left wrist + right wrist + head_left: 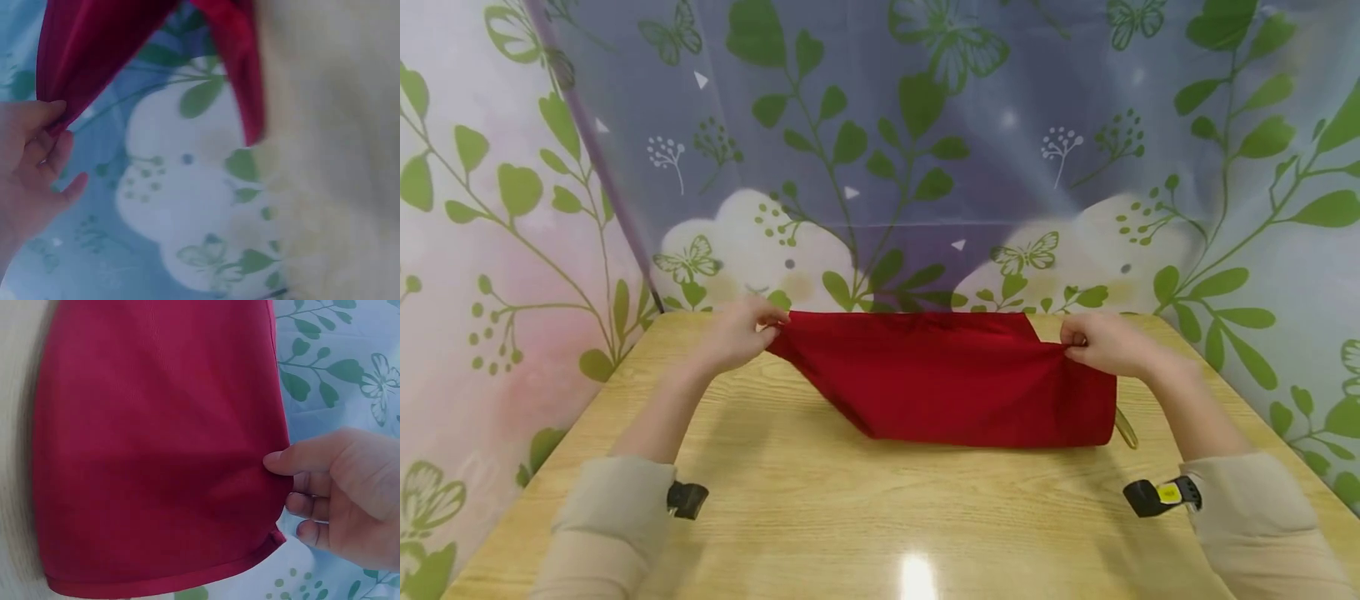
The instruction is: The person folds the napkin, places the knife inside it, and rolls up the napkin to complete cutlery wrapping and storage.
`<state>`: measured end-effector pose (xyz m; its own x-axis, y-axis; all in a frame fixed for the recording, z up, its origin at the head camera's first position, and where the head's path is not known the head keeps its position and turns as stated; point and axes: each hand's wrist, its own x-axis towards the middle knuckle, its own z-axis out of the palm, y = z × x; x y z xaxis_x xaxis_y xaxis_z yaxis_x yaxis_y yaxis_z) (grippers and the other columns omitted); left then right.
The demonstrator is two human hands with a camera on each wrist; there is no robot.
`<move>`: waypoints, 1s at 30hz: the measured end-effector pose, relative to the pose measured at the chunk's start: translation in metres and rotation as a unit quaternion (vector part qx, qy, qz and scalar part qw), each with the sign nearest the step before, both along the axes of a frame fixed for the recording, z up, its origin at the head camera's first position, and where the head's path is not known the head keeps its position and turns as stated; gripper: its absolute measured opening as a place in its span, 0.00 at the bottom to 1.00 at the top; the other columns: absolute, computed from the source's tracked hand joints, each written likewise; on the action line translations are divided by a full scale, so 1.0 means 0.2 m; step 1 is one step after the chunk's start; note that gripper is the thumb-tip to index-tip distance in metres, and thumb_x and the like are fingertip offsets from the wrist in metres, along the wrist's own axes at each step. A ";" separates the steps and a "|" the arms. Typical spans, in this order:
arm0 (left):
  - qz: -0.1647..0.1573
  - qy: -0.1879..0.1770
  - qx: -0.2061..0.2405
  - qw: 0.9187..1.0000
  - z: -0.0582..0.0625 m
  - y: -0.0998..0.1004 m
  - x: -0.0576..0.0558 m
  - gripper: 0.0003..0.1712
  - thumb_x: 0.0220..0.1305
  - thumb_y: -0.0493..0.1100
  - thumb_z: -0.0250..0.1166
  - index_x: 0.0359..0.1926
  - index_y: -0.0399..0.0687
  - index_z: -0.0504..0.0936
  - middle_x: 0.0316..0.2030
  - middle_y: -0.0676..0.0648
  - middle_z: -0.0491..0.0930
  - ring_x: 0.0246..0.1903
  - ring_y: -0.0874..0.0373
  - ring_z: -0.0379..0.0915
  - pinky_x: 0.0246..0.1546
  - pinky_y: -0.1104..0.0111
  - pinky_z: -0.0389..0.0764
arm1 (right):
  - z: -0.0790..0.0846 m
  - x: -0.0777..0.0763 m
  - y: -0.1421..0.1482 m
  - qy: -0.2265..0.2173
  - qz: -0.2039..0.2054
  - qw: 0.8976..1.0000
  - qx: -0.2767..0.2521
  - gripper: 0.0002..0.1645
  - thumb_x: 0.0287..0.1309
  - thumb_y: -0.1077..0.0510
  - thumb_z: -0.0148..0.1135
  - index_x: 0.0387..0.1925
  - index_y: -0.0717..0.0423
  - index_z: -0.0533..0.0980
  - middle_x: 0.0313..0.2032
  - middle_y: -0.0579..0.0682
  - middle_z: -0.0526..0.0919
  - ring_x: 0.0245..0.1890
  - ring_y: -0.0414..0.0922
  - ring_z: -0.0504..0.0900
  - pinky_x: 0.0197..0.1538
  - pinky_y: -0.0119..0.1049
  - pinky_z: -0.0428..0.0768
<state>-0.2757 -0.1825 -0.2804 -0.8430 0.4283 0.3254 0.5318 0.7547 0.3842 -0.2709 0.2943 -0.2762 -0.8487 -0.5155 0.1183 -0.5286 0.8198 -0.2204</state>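
A red cloth (940,383) hangs between my two hands, its near part drooping toward the tabletop. In the head view my left hand (743,333) pinches its left corner between thumb and fingers. The left wrist view shows that corner of cloth (75,69) gripped by the left hand (34,169), with another fold dangling beside it. My right hand (1105,343) pinches the cloth's upper edge near the right end. Seen from the right wrist, the right hand (350,494) has its thumb on the front of the cloth (156,444), and a hemmed end hangs below.
The wooden table (850,517) lies under the cloth. A slim gold-coloured loop (1126,429) pokes out past the cloth's right end, the rest of it hidden. Leaf-patterned curtains (505,167) stand at the back and both sides.
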 end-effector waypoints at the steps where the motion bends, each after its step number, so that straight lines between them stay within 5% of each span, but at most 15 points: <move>1: 0.000 0.008 0.008 1.000 0.03 0.00 0.01 0.10 0.57 0.30 0.57 0.39 0.33 0.81 0.37 0.38 0.81 0.42 0.43 0.74 0.45 0.53 0.71 | 0.00 0.01 0.00 -0.002 0.001 1.000 0.000 0.09 0.49 0.69 0.60 0.24 0.54 0.71 0.21 0.43 0.70 0.23 0.41 0.67 0.28 0.37 0.67; 4: 0.001 0.006 0.031 1.000 0.13 0.00 0.05 0.09 0.58 0.33 0.58 0.37 0.35 0.82 0.39 0.39 0.81 0.32 0.46 0.73 0.38 0.55 0.72 | 0.01 0.02 0.02 -0.016 -0.001 1.000 0.001 0.09 0.49 0.69 0.60 0.23 0.53 0.72 0.21 0.43 0.71 0.23 0.41 0.67 0.28 0.37 0.67; 8: -0.017 -0.060 0.043 0.997 0.20 0.00 0.11 0.07 0.60 0.36 0.59 0.38 0.40 0.82 0.39 0.43 0.82 0.31 0.54 0.73 0.36 0.60 0.72 | 0.02 0.04 0.03 -0.043 0.006 0.999 0.023 0.04 0.51 0.67 0.60 0.26 0.55 0.77 0.24 0.42 0.75 0.25 0.40 0.70 0.30 0.37 0.70; 14: -0.061 -0.153 -0.038 0.986 0.21 0.01 0.17 0.09 0.61 0.41 0.60 0.41 0.45 0.82 0.37 0.51 0.81 0.37 0.56 0.74 0.40 0.60 0.74 | -0.02 0.07 0.01 -0.088 0.039 0.994 0.060 0.05 0.51 0.64 0.61 0.31 0.58 0.82 0.27 0.43 0.81 0.26 0.38 0.73 0.32 0.36 0.73; 19: -0.112 -0.197 -0.113 0.967 0.18 0.04 0.20 0.07 0.59 0.40 0.61 0.38 0.47 0.84 0.34 0.55 0.81 0.32 0.62 0.74 0.37 0.64 0.74 | -0.09 0.10 -0.05 -0.124 0.060 0.988 0.074 0.03 0.49 0.65 0.62 0.25 0.55 0.79 0.22 0.40 0.76 0.22 0.36 0.69 0.28 0.33 0.70; 23: -0.144 -0.236 -0.143 0.950 0.11 0.07 0.21 0.06 0.56 0.36 0.62 0.25 0.48 0.81 0.22 0.58 0.75 0.21 0.66 0.65 0.29 0.69 0.70 | -0.15 0.14 -0.10 -0.175 0.057 0.980 0.075 0.05 0.48 0.66 0.63 0.23 0.54 0.76 0.21 0.40 0.71 0.21 0.37 0.65 0.27 0.32 0.67; 26: -0.154 -0.268 -0.166 0.936 0.03 0.10 0.23 0.13 0.54 0.34 0.61 0.16 0.48 0.74 0.14 0.57 0.64 0.17 0.66 0.56 0.23 0.71 0.64 | -0.20 0.17 -0.13 -0.197 0.059 0.975 0.082 0.04 0.47 0.67 0.63 0.25 0.56 0.77 0.24 0.40 0.73 0.23 0.37 0.67 0.28 0.32 0.69; 30: -0.145 -0.297 -0.188 0.925 -0.07 0.11 0.27 0.13 0.51 0.33 0.63 0.15 0.49 0.72 0.14 0.58 0.63 0.18 0.66 0.55 0.22 0.72 0.61 | -0.24 0.21 -0.16 -0.219 0.059 0.969 0.094 0.05 0.46 0.68 0.63 0.28 0.57 0.78 0.26 0.42 0.75 0.24 0.38 0.69 0.28 0.32 0.71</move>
<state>-0.2220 -0.1602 -0.2943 -0.6566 0.6537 -0.3763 0.5124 0.7527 0.4134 -0.2299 0.2620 -0.3251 -0.7307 -0.5888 -0.3455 -0.5100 0.8073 -0.2970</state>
